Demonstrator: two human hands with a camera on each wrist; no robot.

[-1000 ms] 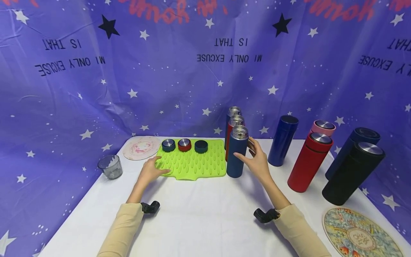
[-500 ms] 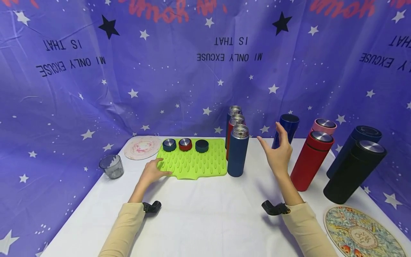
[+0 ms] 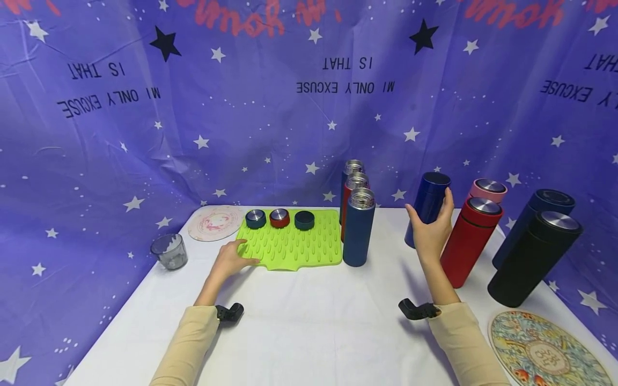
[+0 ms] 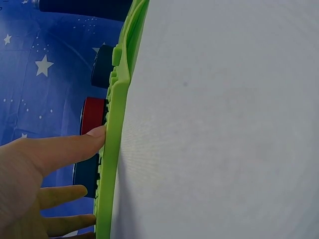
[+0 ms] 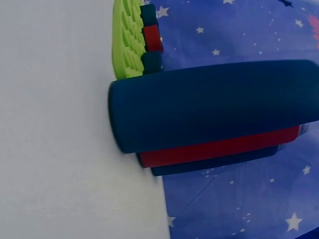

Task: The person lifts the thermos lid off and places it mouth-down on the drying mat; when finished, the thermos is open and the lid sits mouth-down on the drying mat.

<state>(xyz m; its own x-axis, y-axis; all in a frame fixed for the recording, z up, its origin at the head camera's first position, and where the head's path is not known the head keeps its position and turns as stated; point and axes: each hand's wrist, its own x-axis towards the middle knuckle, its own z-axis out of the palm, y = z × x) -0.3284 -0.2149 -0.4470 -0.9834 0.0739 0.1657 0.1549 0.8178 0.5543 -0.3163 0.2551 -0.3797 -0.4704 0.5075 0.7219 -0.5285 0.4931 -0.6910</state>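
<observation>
My left hand (image 3: pixel 230 261) rests at the left edge of the green ridged mat (image 3: pixel 318 252), thumb and fingers spread. In the left wrist view the thumb (image 4: pixel 70 149) reaches the mat's rim. On the mat stand a blue lid (image 3: pixel 255 219), a red lid (image 3: pixel 279 218) and a dark lid (image 3: pixel 304 220). My right hand (image 3: pixel 432 236) is at a closed blue thermos (image 3: pixel 428 195), thumb on its left and fingers on its right, spread wider than the bottle. The right wrist view does not show that hand. Beside the mat stands an uncapped blue thermos (image 3: pixel 358 230).
Behind it are an uncapped red thermos (image 3: pixel 345 214) and another blue one (image 3: pixel 354 164). Capped red (image 3: pixel 470 241), pink (image 3: pixel 487 187), navy (image 3: pixel 536 214) and black (image 3: pixel 531 257) thermoses stand right. Two round mats (image 3: pixel 200 225) (image 3: pixel 545 343) and a glass (image 3: pixel 170 252) lie near the table's sides.
My right hand has left the uncapped front blue thermos and moved right to the closed blue thermos, its fingers now on both sides of it. The left hand has stayed at the mat.
</observation>
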